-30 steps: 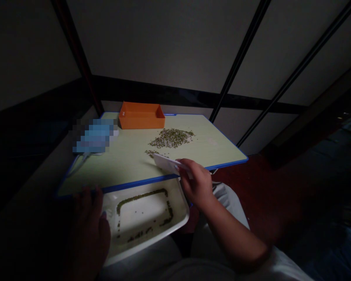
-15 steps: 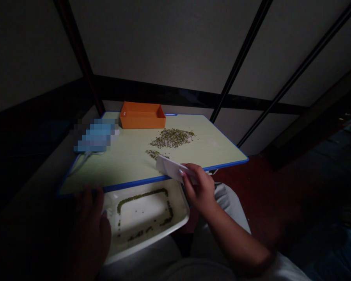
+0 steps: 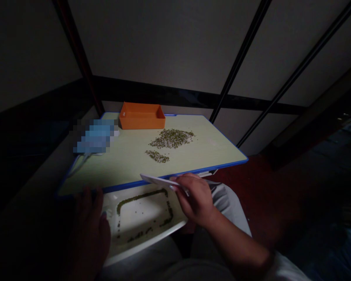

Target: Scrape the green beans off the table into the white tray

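My right hand (image 3: 197, 197) pinches a thin white flat card (image 3: 155, 179), which is tilted over the table's near edge and above the tray. A shallow white tray (image 3: 146, 207) sits at my lap, under the blue-edged tabletop, with small green beans or seeds lining its inner edges. At the tray's left end, my left hand (image 3: 90, 226) grips its side in deep shadow, fingers towards the table edge and thumb along the tray. On the table lie a larger pile of green grains (image 3: 174, 138) and a smaller patch of grains (image 3: 158, 156) nearer me.
An orange open box (image 3: 142, 117) stands at the back of the pale tabletop (image 3: 119, 168). A blurred-out blue object (image 3: 95, 136) with a white cable lies at the left. Behind rises a panelled wall (image 3: 152, 47); reddish floor (image 3: 236, 195) shows at the right.
My right hand has drawn the card back from beside the small patch of grains to the table's near edge, tilting it flatter. My left hand and the tray have hardly moved.
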Demonstrator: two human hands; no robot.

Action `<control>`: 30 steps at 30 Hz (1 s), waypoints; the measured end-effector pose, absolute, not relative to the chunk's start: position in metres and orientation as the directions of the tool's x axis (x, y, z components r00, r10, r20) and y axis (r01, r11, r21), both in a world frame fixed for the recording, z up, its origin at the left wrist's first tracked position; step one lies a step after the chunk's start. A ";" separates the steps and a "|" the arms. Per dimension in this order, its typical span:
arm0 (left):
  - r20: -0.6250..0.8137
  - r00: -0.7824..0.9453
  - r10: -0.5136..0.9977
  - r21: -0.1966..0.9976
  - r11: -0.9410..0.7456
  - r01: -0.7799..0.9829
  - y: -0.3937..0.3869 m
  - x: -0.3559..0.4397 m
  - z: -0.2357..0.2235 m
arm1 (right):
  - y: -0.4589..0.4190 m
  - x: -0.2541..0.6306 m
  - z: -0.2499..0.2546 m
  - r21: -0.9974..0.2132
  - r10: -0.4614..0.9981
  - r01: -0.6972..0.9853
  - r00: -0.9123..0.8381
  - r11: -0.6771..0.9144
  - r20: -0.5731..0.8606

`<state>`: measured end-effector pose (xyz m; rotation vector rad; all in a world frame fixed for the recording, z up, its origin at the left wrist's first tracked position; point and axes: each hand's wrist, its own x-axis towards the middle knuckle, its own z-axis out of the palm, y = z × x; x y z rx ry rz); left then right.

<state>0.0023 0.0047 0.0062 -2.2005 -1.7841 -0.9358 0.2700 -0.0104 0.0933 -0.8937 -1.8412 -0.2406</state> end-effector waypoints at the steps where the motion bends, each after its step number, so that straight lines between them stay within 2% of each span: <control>1: 0.551 0.092 0.829 0.259 -0.275 0.926 0.005 0.002 0.007 | -0.010 0.272 0.093 -0.240 0.475 0.698 -0.162 0.675 0.865; 3: 0.542 0.082 0.836 0.273 -0.267 0.924 0.005 0.003 0.007 | -0.007 0.277 0.092 -0.247 0.483 0.753 -0.107 0.610 0.869; 5: 0.531 0.074 0.844 0.293 -0.265 0.919 0.005 0.003 0.007 | -0.005 0.282 0.090 -0.199 0.464 0.794 -0.116 0.575 0.878; 9: 0.506 0.055 0.861 0.325 -0.250 0.912 0.005 0.004 0.007 | -0.003 0.285 0.086 0.005 0.399 0.793 -0.312 0.610 0.862; 12: 0.507 0.044 0.861 0.330 -0.241 0.913 0.004 0.004 0.009 | -0.005 0.283 0.082 0.091 0.381 0.781 -0.398 0.617 0.835; 17: 0.483 0.050 0.874 0.326 -0.233 0.916 0.003 0.002 0.011 | -0.006 0.286 0.077 0.126 0.379 0.822 -0.385 0.555 0.842; 30: 0.542 0.084 0.836 0.287 -0.278 0.917 0.006 0.001 0.007 | 0.003 0.285 0.067 0.174 0.382 0.864 -0.379 0.473 0.843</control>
